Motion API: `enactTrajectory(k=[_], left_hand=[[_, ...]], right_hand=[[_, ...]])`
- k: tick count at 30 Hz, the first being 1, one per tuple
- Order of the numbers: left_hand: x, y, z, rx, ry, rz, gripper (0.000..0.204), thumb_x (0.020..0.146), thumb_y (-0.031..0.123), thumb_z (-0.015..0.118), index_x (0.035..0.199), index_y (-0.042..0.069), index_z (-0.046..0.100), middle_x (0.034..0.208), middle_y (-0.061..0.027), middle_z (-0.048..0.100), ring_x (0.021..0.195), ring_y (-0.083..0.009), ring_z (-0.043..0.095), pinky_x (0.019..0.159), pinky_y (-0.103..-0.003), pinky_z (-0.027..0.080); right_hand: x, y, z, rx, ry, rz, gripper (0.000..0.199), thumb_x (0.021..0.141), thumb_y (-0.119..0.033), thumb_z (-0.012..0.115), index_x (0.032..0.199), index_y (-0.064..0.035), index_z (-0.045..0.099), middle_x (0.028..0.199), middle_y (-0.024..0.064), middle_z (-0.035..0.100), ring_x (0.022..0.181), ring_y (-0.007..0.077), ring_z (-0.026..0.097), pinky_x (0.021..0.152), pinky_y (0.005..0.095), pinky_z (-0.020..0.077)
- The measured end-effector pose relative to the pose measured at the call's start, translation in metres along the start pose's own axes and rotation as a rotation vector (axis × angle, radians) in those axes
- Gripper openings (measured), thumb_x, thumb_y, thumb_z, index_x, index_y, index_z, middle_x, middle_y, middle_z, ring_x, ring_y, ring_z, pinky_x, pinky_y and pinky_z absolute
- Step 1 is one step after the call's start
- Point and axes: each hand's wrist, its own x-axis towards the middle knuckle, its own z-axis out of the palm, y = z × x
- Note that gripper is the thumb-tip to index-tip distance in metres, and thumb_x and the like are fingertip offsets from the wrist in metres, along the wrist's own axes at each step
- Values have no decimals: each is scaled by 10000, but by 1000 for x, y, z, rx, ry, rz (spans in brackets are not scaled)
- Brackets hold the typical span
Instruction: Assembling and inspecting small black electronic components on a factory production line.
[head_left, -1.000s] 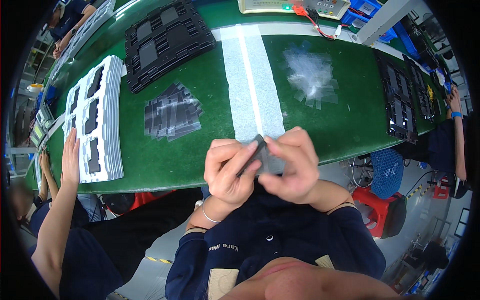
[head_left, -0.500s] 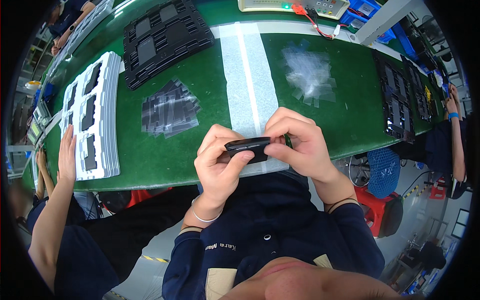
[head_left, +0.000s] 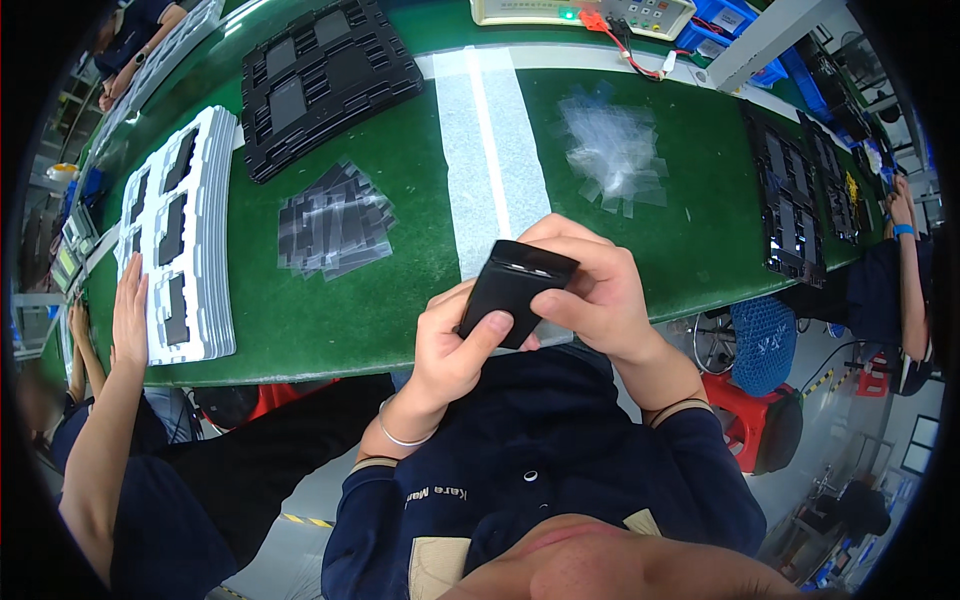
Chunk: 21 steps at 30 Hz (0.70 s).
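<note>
While gripped, black device (head_left: 515,290) between left hand (head_left: 450,350) and right hand (head_left: 595,290).

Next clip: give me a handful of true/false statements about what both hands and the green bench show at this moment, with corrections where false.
1. Both hands hold one flat black device. True: the left hand and the right hand grip the black device together.
2. The device lies flat on the green bench. False: it is held up above the edge of the green bench.
3. A pile of dark film sheets lies on the bench to the person's left. True.
4. The white trays are stacked on the far right. False: they sit at the left end, by a co-worker's hand.
5. A pile of clear film pieces lies right of the pale strip. True.
</note>
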Motion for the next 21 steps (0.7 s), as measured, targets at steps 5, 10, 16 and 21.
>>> enactTrajectory(k=[5,10,16,21], left_hand=[[1,1,-1,13,-54,6,216,867,86,485,935,-101,567,803,-148,601,669,-193,618,604,-276,500],[-2,5,-1,-12,-31,-63,215,868,86,484,925,-105,565,790,-149,596,657,-195,619,601,-278,502],[-3,6,-2,18,-35,-37,209,868,81,486,918,-106,563,799,-151,592,650,-195,622,592,-276,503],[-4,6,0,-10,-33,-35,208,864,68,486,935,-113,559,815,-155,591,645,-194,622,583,-271,502]], right_hand=[[1,-7,3,31,-4,82,249,778,9,608,1026,15,619,948,91,572,758,135,579,611,248,480],[0,-4,-1,-253,-10,-114,317,751,12,632,1066,-24,622,872,79,592,743,148,588,629,250,483],[1,-11,6,-60,83,149,359,706,15,662,1059,-39,631,874,81,612,756,145,586,666,258,468],[1,-4,1,-190,-22,-44,322,729,-3,668,1045,25,613,891,108,592,781,154,572,646,241,444]])
